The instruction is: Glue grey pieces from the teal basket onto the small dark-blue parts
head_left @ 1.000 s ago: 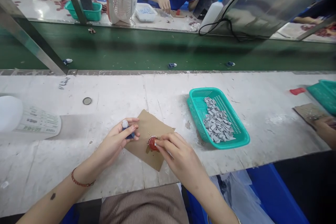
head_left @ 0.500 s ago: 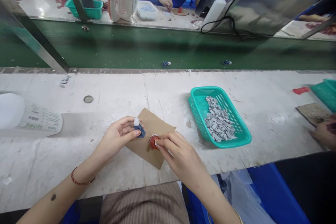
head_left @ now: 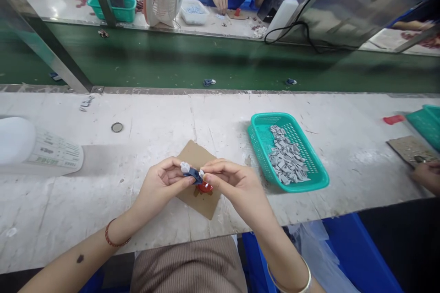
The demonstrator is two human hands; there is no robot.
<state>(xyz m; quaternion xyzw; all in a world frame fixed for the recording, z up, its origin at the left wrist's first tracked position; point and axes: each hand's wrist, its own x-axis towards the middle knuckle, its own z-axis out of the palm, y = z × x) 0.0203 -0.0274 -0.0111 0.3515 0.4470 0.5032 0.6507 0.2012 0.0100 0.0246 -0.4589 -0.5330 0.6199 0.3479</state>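
Between the thumb and fingers of my left hand (head_left: 167, 181) is a small blue piece (head_left: 193, 174) with a white knob on its upper left end. My right hand (head_left: 232, 183) pinches a tiny white piece (head_left: 201, 173) against the right end of the blue piece. Just beneath the fingertips, a small red dish (head_left: 205, 187) rests on a brown cardboard sheet (head_left: 197, 207). To the right of my right hand stands a green basket (head_left: 256, 146) holding many small grey pieces (head_left: 288, 158).
A large white bottle (head_left: 41, 146) lies at the left, near a bottle cap (head_left: 117, 127). Beyond the table edge runs a green belt (head_left: 154, 64) with small blue pieces. A person's hand (head_left: 426, 176) is at the far right; others work across the belt.
My right hand has lifted from the red dish to the blue piece, bringing the tiny white piece against it. My left hand has shifted slightly right. Pieces on the belt have moved left.
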